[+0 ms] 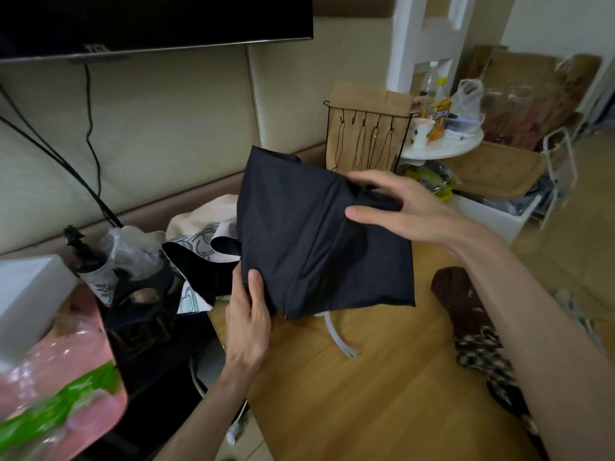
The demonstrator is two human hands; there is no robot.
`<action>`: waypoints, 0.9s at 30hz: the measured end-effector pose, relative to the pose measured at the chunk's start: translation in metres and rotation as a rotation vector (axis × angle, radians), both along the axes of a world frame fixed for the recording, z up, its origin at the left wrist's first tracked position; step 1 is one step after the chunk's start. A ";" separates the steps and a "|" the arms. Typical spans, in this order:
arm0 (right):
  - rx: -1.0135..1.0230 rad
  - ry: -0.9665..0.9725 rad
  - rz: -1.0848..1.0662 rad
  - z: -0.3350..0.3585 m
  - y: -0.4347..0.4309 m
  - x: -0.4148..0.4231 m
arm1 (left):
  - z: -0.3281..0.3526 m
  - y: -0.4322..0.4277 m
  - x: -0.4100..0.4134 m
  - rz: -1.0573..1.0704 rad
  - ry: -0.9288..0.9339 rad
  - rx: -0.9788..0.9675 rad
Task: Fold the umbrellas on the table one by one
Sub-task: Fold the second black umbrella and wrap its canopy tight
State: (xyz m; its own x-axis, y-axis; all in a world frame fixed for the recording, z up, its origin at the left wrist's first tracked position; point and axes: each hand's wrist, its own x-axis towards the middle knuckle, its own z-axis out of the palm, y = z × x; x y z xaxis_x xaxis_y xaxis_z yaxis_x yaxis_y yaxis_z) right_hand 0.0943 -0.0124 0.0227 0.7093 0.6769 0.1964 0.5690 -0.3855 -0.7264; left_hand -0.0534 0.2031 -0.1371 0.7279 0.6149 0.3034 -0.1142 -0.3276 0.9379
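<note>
A collapsed black umbrella [316, 241] hangs above the wooden table [349, 394], its loose canopy fabric spread in wide flaps. My left hand [248, 324] pinches the lower left edge of the fabric, thumb on top. My right hand [396, 204] grips the upper right part of the canopy, fingers wrapped over the bunched cloth. A white curved handle [339, 341] shows below the fabric. A second umbrella, cream with a green print and black lining [199, 247], lies behind at the table's left end. A brown patterned umbrella [476, 331] lies on the table under my right forearm.
A black bottle and dark clutter [133, 294] stand left of the table, with a pink plastic bag [60, 377] nearer me. A black wire rack [366, 141] and a small white round table [442, 144] with bottles stand behind. A TV [149, 21] hangs on the wall.
</note>
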 end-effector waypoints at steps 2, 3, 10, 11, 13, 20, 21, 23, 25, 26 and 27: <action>-0.134 0.021 0.003 0.006 0.003 0.004 | 0.001 -0.001 -0.001 -0.011 -0.002 -0.004; -0.186 0.043 0.008 0.007 0.004 0.005 | 0.002 0.000 -0.001 -0.009 -0.001 -0.004; -0.176 0.082 0.012 0.003 -0.016 0.003 | 0.007 0.004 0.001 0.011 -0.030 -0.118; -0.161 0.090 -0.009 0.001 -0.021 0.005 | 0.007 0.004 0.001 0.013 -0.043 -0.116; -0.103 0.101 -0.059 -0.001 -0.029 0.006 | 0.006 0.005 0.001 0.015 -0.049 -0.106; -0.008 0.104 0.122 -0.008 -0.045 0.001 | -0.004 0.011 0.005 -0.014 0.002 -0.165; 0.049 0.083 0.092 -0.013 -0.045 0.003 | -0.005 0.012 0.006 -0.015 -0.003 -0.166; 0.200 0.047 -0.039 -0.021 -0.044 0.007 | -0.007 0.013 0.007 -0.009 -0.008 -0.173; 0.330 0.047 -0.166 -0.028 -0.041 0.008 | -0.004 0.011 0.006 -0.002 -0.025 -0.167; 0.370 0.070 -0.201 -0.031 -0.039 0.008 | -0.004 0.009 0.006 0.011 -0.030 -0.166; 0.395 0.112 -0.209 -0.035 -0.038 0.008 | -0.002 0.007 0.006 0.022 -0.025 -0.161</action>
State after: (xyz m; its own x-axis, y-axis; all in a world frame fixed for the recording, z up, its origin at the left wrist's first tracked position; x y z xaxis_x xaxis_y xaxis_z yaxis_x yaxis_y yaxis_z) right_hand 0.1021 -0.0508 -0.0119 0.8545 0.4055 0.3246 0.4178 -0.1653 -0.8934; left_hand -0.0475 0.2100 -0.1390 0.7073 0.6726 0.2175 -0.1331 -0.1754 0.9755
